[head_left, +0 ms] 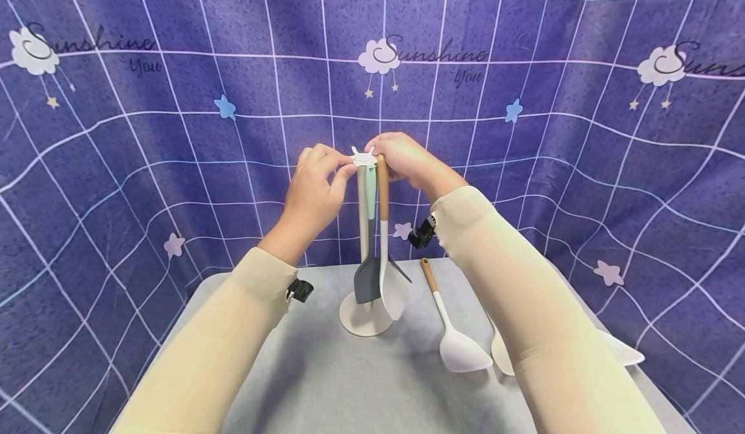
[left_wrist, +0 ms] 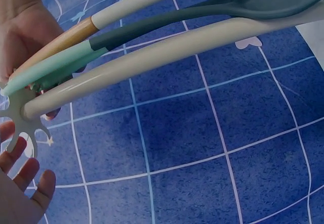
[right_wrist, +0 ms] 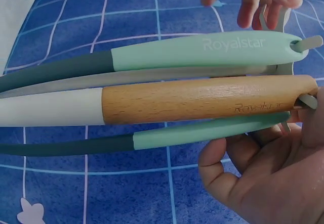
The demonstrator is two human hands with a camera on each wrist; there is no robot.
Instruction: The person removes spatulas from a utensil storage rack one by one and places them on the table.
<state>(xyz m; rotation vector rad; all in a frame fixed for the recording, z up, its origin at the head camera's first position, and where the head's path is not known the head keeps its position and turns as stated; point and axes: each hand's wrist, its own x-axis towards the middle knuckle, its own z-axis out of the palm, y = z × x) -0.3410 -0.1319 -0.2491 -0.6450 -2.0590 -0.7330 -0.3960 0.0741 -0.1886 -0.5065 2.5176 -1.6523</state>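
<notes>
A cream utensil stand [head_left: 350, 319] stands upright, with a hooked white top. At its left side the left hand [head_left: 316, 187] pinches a hook between thumb and fingers. A white-headed utensil with a wooden handle [head_left: 383, 191] hangs at the right; a hook tip pokes through its handle hole in the right wrist view. The right hand [head_left: 410, 162] holds around that handle's top end, close against the hooks, partly hidden behind it. Two dark utensils with mint handles hang there too, one mint handle [right_wrist: 177, 52] above the wooden handle [right_wrist: 202, 100], the other below it.
On the grey table [head_left: 326, 382], right of the stand, lies a white turner [head_left: 462, 351] with a wooden handle. Farther right are another pale utensil [head_left: 502, 355] and a white piece [head_left: 625, 350], both partly behind the right sleeve. A blue gridded cloth [head_left: 302, 97] hangs behind.
</notes>
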